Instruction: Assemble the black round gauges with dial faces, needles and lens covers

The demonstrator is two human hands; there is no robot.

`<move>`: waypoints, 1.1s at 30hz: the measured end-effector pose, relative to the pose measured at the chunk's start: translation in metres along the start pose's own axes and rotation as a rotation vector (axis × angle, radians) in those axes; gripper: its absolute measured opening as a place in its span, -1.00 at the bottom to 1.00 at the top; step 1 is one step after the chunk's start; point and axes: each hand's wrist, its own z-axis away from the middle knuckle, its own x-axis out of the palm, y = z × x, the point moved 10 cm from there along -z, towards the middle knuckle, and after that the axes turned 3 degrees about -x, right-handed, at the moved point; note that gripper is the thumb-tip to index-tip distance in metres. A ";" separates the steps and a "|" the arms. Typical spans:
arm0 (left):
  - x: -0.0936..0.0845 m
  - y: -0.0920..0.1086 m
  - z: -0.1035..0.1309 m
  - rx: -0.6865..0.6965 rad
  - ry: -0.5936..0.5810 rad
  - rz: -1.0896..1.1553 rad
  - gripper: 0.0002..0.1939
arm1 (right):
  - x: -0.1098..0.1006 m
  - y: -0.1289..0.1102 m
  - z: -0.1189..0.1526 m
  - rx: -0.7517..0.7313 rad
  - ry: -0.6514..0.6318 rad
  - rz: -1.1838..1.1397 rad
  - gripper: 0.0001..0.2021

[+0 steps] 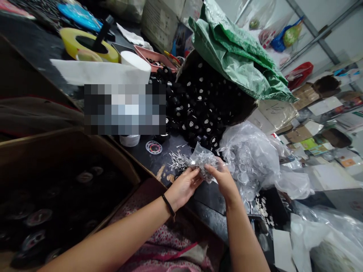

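Both hands are closed around a clear plastic bag (pixel 204 160) of small light-coloured parts, just above the dark table. My left hand (pixel 185 185) grips its near left side, with a dark band on the wrist. On the right side, my right hand (pixel 222 175) presses the bag with thumb and fingers. A loose heap of thin whitish pins (pixel 178 160) lies against the bag's left edge. Left of that, a printed round disc (pixel 154 147) rests flat on the table. Some fingertips are hidden behind the bag.
Many black round parts (pixel 195 113) spill from a box under a green sack (pixel 235 53). A large clear bag of round plastic pieces (pixel 249 158) stands at right. Lower left is a carton (pixel 113 138) of dark discs. Yellow tape (pixel 66 43) and a white roll (pixel 136 62) sit behind.
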 end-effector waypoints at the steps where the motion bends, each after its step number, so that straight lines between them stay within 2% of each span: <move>1: 0.000 -0.001 0.000 -0.005 -0.002 0.003 -0.85 | 0.000 0.000 0.000 -0.005 0.008 0.002 -0.60; 7: -0.003 -0.002 -0.003 -0.018 0.005 0.042 -0.84 | -0.004 0.004 0.001 -0.047 0.067 -0.028 -0.59; 11: -0.005 -0.004 -0.006 -0.041 0.005 0.054 -0.78 | -0.004 0.002 0.002 -0.038 0.062 -0.019 -0.58; 17: 0.015 0.001 0.005 -0.015 -0.082 0.040 -0.87 | -0.011 0.004 0.001 -0.062 0.119 -0.051 -0.57; 20: 0.022 0.004 0.008 0.006 -0.110 0.027 -0.76 | -0.012 0.007 0.001 -0.068 0.123 -0.051 -0.57; 29: 0.014 0.002 0.001 0.015 -0.074 0.019 -0.85 | 0.000 0.000 0.010 -0.047 0.067 0.037 -0.54; 33: 0.006 0.002 -0.003 0.014 -0.052 0.051 -0.88 | 0.000 -0.002 0.009 -0.074 0.097 0.050 -0.56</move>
